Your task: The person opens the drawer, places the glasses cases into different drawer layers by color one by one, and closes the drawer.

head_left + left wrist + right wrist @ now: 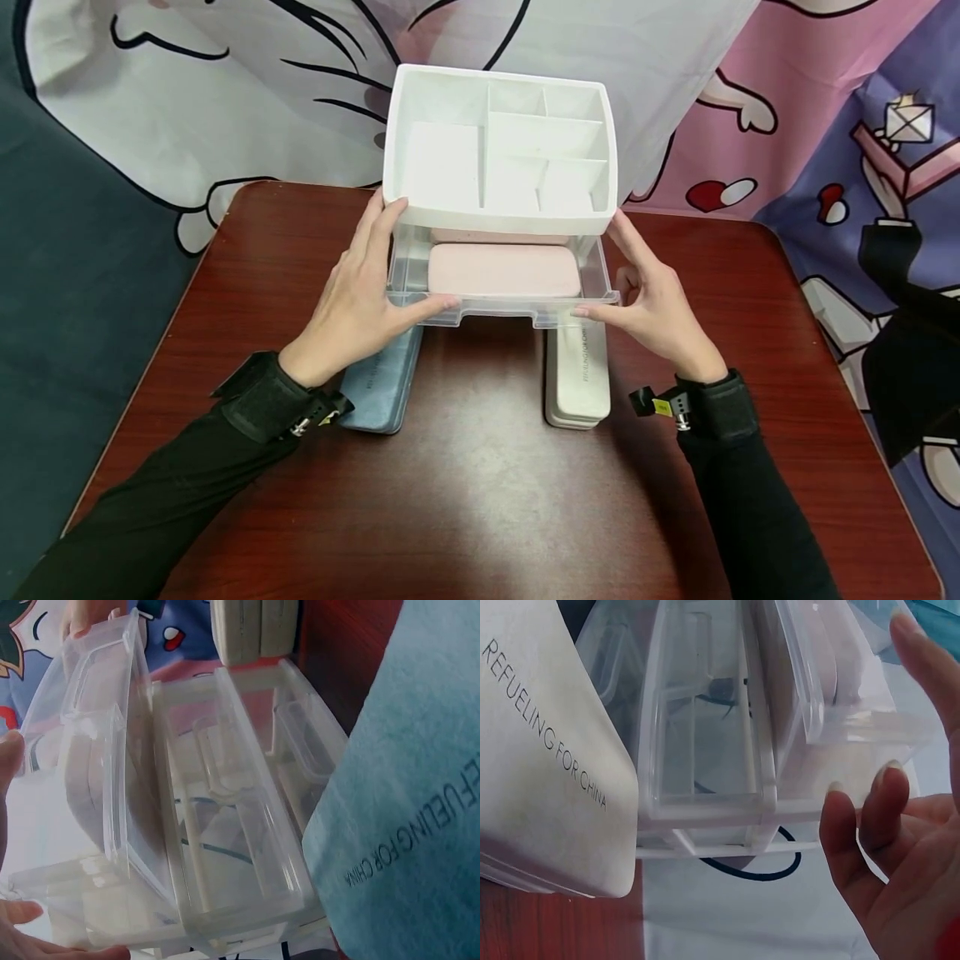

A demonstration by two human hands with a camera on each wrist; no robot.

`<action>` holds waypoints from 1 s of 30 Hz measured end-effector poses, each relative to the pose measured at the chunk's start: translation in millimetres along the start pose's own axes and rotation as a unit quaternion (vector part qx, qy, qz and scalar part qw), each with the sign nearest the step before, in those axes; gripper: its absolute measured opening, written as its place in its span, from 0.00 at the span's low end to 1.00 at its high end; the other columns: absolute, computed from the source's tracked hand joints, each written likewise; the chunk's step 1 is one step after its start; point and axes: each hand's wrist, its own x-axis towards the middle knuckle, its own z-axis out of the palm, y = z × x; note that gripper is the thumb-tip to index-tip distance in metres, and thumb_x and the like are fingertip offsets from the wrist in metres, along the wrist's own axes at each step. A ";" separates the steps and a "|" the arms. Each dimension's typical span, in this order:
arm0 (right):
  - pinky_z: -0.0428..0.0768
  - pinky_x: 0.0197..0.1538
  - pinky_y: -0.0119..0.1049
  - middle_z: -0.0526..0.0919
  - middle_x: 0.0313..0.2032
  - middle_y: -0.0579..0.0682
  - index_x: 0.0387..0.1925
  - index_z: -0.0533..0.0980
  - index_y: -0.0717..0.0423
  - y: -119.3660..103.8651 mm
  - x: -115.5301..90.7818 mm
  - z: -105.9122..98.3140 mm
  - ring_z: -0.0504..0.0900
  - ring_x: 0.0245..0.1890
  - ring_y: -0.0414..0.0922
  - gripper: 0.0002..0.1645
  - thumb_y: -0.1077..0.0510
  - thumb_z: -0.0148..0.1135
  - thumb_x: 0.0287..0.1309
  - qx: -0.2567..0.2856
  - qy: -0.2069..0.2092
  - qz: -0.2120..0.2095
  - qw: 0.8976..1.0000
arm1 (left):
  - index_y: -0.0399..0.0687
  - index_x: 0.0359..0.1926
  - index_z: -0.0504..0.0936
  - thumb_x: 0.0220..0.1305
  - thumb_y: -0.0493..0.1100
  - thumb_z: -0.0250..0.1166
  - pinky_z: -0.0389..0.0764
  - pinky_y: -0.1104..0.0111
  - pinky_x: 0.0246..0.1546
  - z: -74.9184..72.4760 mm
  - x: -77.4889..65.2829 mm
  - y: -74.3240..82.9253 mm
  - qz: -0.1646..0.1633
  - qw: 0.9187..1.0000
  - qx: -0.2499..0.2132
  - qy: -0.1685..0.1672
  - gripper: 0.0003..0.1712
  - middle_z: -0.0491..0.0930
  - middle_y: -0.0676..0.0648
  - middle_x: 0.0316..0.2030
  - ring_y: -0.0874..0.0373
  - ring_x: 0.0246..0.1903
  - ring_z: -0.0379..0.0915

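A white desktop organizer (500,221) with a divided top tray stands at the table's far edge. Its clear top drawer (495,307) is pulled out, with a pale pink case (502,269) inside and part of another pink thing behind. My left hand (352,300) lays its thumb on the drawer front, its fairly straight fingers along the organizer's left side. My right hand (656,300) puts its thumb at the front's right corner and its index finger by the right side; its other fingers bend loosely beside the organizer (765,817), around nothing.
Below are more clear drawers (225,780). A blue case (378,383) lies to the front left and off-white cases (577,367), stacked, to the front right, on the brown table (480,500). A printed cloth (300,125) hangs behind; a black object (911,358) is at right.
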 end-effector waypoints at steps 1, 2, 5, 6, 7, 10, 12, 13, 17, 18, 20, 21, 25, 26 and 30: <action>0.61 0.21 0.31 0.63 0.70 0.59 0.74 0.51 0.56 0.1 -0.1 1.1 0.58 0.15 0.35 0.63 0.71 0.76 0.39 -0.003 0.007 -0.002 1.000 | 0.56 0.75 0.47 0.46 0.63 0.75 0.75 0.49 0.44 -0.9 -0.1 -0.1 -0.001 1.000 -0.003 -0.001 0.62 0.41 0.46 0.77 0.40 0.57 0.69; 0.61 0.21 0.31 0.64 0.70 0.59 0.74 0.52 0.57 0.0 0.0 2.2 0.58 0.15 0.34 0.61 0.71 0.75 0.40 -0.005 0.013 -0.002 1.000 | 0.57 0.75 0.48 0.46 0.62 0.75 0.75 0.50 0.43 -1.9 -0.4 -0.4 -0.001 1.000 -0.004 -0.004 0.62 0.41 0.47 0.77 0.40 0.58 0.68; 0.60 0.22 0.29 0.66 0.69 0.59 0.73 0.54 0.58 2.8 -0.1 4.3 0.58 0.15 0.34 0.59 0.73 0.74 0.41 -0.001 0.028 -0.002 1.000 | 0.59 0.75 0.48 0.47 0.61 0.75 0.76 0.52 0.40 -5.3 -1.1 -2.5 0.000 1.000 -0.011 -0.014 0.61 0.41 0.48 0.77 0.39 0.55 0.71; 0.61 0.22 0.28 0.67 0.68 0.59 0.73 0.54 0.57 3.8 -0.2 4.8 0.58 0.15 0.34 0.59 0.73 0.74 0.41 0.001 0.032 -0.001 0.999 | 0.60 0.75 0.47 0.48 0.60 0.74 0.76 0.51 0.42 -6.3 -1.3 -3.2 -0.001 1.000 -0.014 -0.020 0.60 0.41 0.49 0.77 0.39 0.56 0.71; 0.61 0.22 0.28 0.67 0.68 0.58 0.73 0.54 0.57 4.3 -0.1 5.0 0.59 0.15 0.35 0.59 0.73 0.74 0.41 0.002 0.035 0.001 0.999 | 0.60 0.75 0.47 0.49 0.60 0.74 0.76 0.50 0.44 -7.4 -1.4 -4.0 -0.001 1.000 -0.018 -0.026 0.60 0.40 0.49 0.77 0.38 0.57 0.71; 0.62 0.23 0.27 0.68 0.68 0.58 0.73 0.55 0.55 5.7 -0.1 5.5 0.60 0.15 0.36 0.59 0.72 0.74 0.41 0.007 0.040 0.007 0.999 | 0.63 0.76 0.45 0.51 0.58 0.73 0.73 0.45 0.53 -10.1 -1.7 -5.4 -0.004 0.999 -0.029 -0.044 0.59 0.38 0.50 0.77 0.38 0.65 0.64; 0.62 0.23 0.27 0.68 0.68 0.58 0.73 0.55 0.55 6.0 -0.5 6.1 0.60 0.15 0.36 0.58 0.72 0.73 0.42 0.009 0.042 0.012 0.999 | 0.63 0.76 0.44 0.53 0.56 0.72 0.72 0.44 0.56 -11.5 -1.6 -6.3 -0.003 0.998 -0.038 -0.052 0.58 0.37 0.51 0.77 0.41 0.69 0.59; 0.62 0.23 0.26 0.68 0.68 0.58 0.73 0.55 0.55 5.4 -0.3 6.5 0.60 0.15 0.36 0.57 0.72 0.73 0.43 0.009 0.044 0.014 0.999 | 0.63 0.76 0.44 0.54 0.55 0.72 0.70 0.44 0.57 -11.9 -1.4 -6.7 -0.001 0.998 -0.042 -0.054 0.57 0.36 0.51 0.77 0.43 0.70 0.57; 0.61 0.23 0.26 0.68 0.67 0.59 0.73 0.56 0.56 4.2 0.0 9.5 0.59 0.15 0.35 0.55 0.72 0.73 0.44 0.009 0.058 0.016 0.998 | 0.60 0.76 0.47 0.55 0.52 0.72 0.66 0.44 0.62 -10.1 -0.6 -8.3 0.011 0.998 -0.049 -0.035 0.55 0.40 0.51 0.77 0.48 0.73 0.51; 0.62 0.23 0.26 0.69 0.67 0.59 0.72 0.57 0.57 3.8 0.4 10.7 0.60 0.15 0.34 0.54 0.71 0.72 0.44 0.007 0.065 0.014 0.998 | 0.58 0.75 0.48 0.55 0.51 0.72 0.66 0.45 0.63 -9.2 -0.2 -8.3 0.014 0.998 -0.049 -0.025 0.54 0.42 0.50 0.77 0.49 0.73 0.53; 0.63 0.23 0.25 0.70 0.66 0.59 0.71 0.59 0.58 3.3 1.3 13.3 0.61 0.14 0.34 0.52 0.71 0.72 0.45 0.006 0.080 0.011 0.997 | 0.54 0.75 0.50 0.55 0.49 0.72 0.68 0.47 0.62 -7.1 1.1 -8.4 0.020 0.999 -0.047 -0.003 0.53 0.47 0.48 0.76 0.49 0.71 0.58; 0.63 0.23 0.25 0.71 0.65 0.59 0.71 0.60 0.58 2.9 1.9 14.7 0.61 0.14 0.34 0.51 0.70 0.72 0.45 0.005 0.088 0.009 0.996 | 0.53 0.75 0.50 0.54 0.49 0.73 0.69 0.49 0.61 -6.3 1.7 -8.3 0.020 0.999 -0.046 0.007 0.54 0.51 0.46 0.75 0.49 0.69 0.60; 0.63 0.23 0.25 0.74 0.61 0.58 0.69 0.63 0.59 0.6 3.7 18.5 0.61 0.14 0.34 0.48 0.69 0.73 0.45 -0.007 0.113 0.010 0.994 | 0.51 0.74 0.48 0.52 0.47 0.74 0.74 0.55 0.56 -5.1 5.7 -8.5 0.021 0.998 -0.051 0.031 0.57 0.61 0.44 0.68 0.52 0.63 0.67; 0.62 0.22 0.26 0.76 0.59 0.57 0.69 0.63 0.58 0.0 4.0 19.0 0.61 0.14 0.34 0.48 0.68 0.73 0.46 -0.010 0.114 0.014 0.993 | 0.51 0.75 0.46 0.52 0.47 0.75 0.75 0.55 0.55 -5.2 6.8 -8.8 0.021 0.998 -0.053 0.032 0.58 0.61 0.44 0.68 0.52 0.63 0.68; 0.62 0.21 0.27 0.77 0.57 0.55 0.70 0.62 0.56 -2.7 5.6 19.7 0.61 0.13 0.35 0.47 0.66 0.73 0.48 -0.023 0.106 0.036 0.993 | 0.53 0.76 0.41 0.52 0.47 0.74 0.74 0.53 0.58 -5.8 10.0 -9.9 0.027 0.997 -0.062 0.028 0.61 0.59 0.48 0.71 0.55 0.67 0.64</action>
